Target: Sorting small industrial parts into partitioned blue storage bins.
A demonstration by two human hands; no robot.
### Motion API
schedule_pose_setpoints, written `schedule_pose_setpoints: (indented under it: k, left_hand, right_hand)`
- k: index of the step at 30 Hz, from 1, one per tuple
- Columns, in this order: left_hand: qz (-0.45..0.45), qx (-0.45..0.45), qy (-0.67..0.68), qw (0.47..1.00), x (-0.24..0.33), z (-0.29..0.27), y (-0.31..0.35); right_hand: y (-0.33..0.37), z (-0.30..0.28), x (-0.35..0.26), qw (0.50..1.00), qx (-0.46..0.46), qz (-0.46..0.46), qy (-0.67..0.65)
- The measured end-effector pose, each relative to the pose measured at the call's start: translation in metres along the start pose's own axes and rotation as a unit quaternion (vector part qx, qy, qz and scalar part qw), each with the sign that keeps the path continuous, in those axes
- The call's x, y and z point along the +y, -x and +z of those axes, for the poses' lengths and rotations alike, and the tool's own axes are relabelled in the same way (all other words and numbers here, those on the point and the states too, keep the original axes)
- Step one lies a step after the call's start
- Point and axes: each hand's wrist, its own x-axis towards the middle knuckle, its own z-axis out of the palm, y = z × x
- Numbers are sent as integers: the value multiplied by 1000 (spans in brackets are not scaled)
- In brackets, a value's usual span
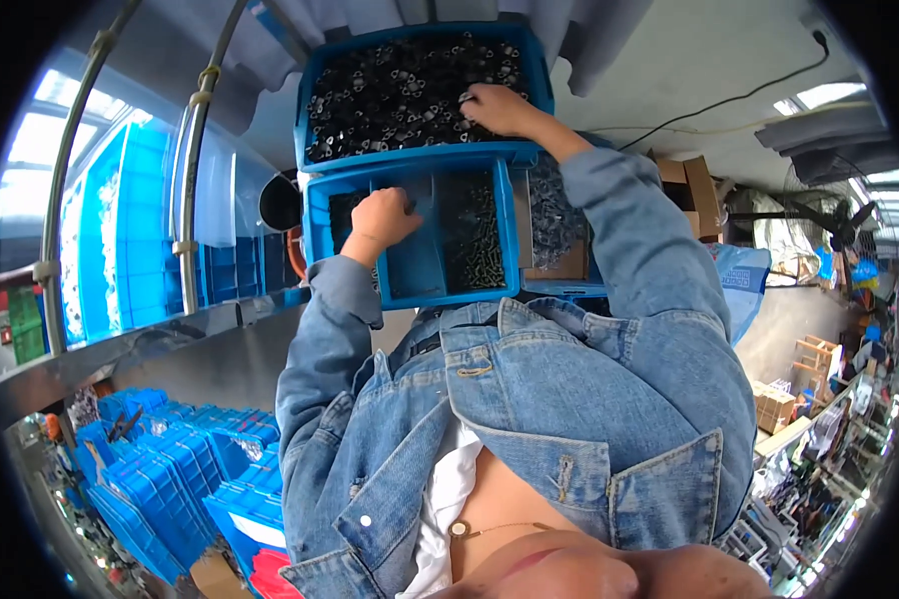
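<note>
My right hand (499, 110) reaches into the far blue bin (425, 158), which is filled with small black parts (390, 95) with light-coloured loops or holes. Its fingers are pinched together among the parts; what is between the fingertips is too small to make out. My left hand (380, 220) hovers over the nearer, divided blue tray (512, 240), closed, with a small dark part (408, 204) between thumb and fingers. Small screws (481, 250) fill the tray's right compartment. The middle compartment shows bare blue plastic, and my left hand partly hides the left one, where dark pieces lie.
Right of the tray, a cardboard box (559, 265) holds clear plastic pieces (554, 205). A metal rack post (192, 190) and blue crates (105, 230) stand at the left. More blue crates (160, 479) are stacked at lower left. A fan (839, 220) is at the right.
</note>
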Motion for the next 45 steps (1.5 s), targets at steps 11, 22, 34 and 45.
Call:
schedule_pose_setpoints:
  k: [11,22,34,45]
  left_hand:
    - [241,30,228,943,28,-82,45]
    - [176,106,305,930,-3,-59,101]
    - [-138,240,365,889,-87,27,227]
    - [-137,124,33,982,-120,79,200]
  right_hand:
    - [115,60,-102,437,-121,237,-859]
    - [135,115,-90,385,-71,331,-858]
    - [-1,133,-213,533,-92,255,-801]
    - [12,140,-222,879,44,-55,-471]
